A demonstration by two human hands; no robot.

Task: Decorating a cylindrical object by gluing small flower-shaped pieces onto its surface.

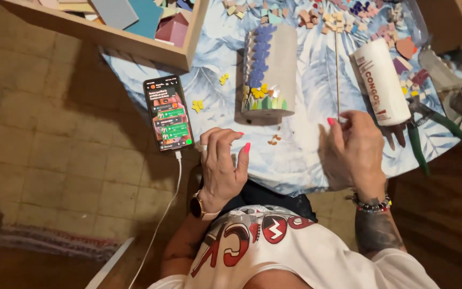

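A small table covered with a pale blue leaf-print cloth point(306, 160) stands on a worn tiled floor point(54, 134), seen from above. Near its middle lies a grey cylindrical pot point(276, 67) on its side, partly clad in mosaic: a column of blue-violet tiles runs down its left flank, with yellow flower pieces and a green, orange and red band at the near rim.

The right hand point(355, 151) rests on the cloth just right of the pot, its thumb and forefinger pinching the lower end of a thin wooden stick point(337, 69) that runs straight up the table away from the person. The left hand point(221, 163) sits at the table's near edge, fingers curled loosely and held close together, gripping nothing that can be seen; a few small brown tile bits point(274, 139) lie between the two hands.

Right of the stick lies a white glue bottle point(382, 83) on its side, and beyond it green-handled nippers point(421, 134). Loose tile chips point(343, 18) in pink, tan and blue scatter along the far edge. A smartphone point(168, 113) with a lit screen lies at the left, a white cable point(161, 219) hanging from it. At the upper left, a wooden tray point(135, 40) holds larger blue, grey and red tile sheets.
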